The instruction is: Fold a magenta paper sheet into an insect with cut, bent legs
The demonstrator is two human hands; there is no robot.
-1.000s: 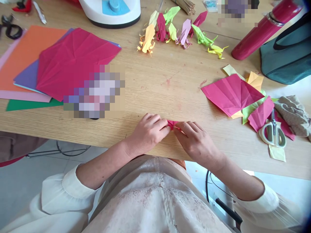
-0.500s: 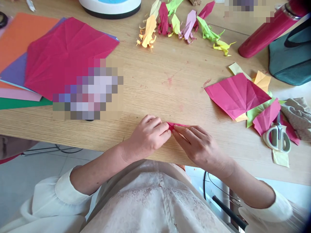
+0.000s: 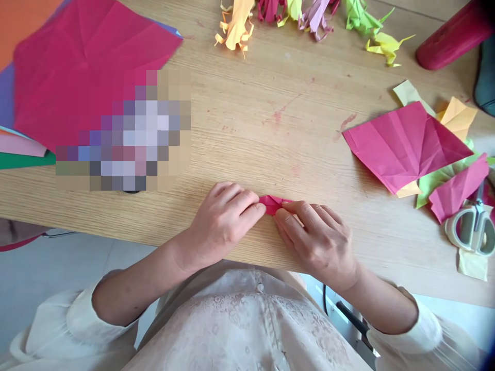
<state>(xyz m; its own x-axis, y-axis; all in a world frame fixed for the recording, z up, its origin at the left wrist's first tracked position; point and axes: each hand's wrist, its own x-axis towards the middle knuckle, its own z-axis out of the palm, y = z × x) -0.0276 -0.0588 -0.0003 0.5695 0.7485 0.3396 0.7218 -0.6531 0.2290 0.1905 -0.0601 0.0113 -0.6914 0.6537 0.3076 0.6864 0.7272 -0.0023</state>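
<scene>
A small folded piece of red origami paper (image 3: 271, 203) lies between my hands near the table's front edge. My left hand (image 3: 228, 214) pinches its left end between thumb and fingers. At its right end my right hand (image 3: 315, 234) is closed, with thumb and index finger pressed on a fold. Parts of the paper are hidden under the fingers on both sides.
Folded paper animals (image 3: 236, 23) stand along the back. On the left lie large coloured sheets (image 3: 88, 56) and a blurred-out object (image 3: 143, 134). To the right are a creased red sheet (image 3: 406, 144), paper scraps, scissors (image 3: 469, 226) and a red flask (image 3: 448, 38).
The view has tipped down and come closer to the table. My hands have moved slightly apart, and more of the folded red paper shows between them. Both still hold it.
</scene>
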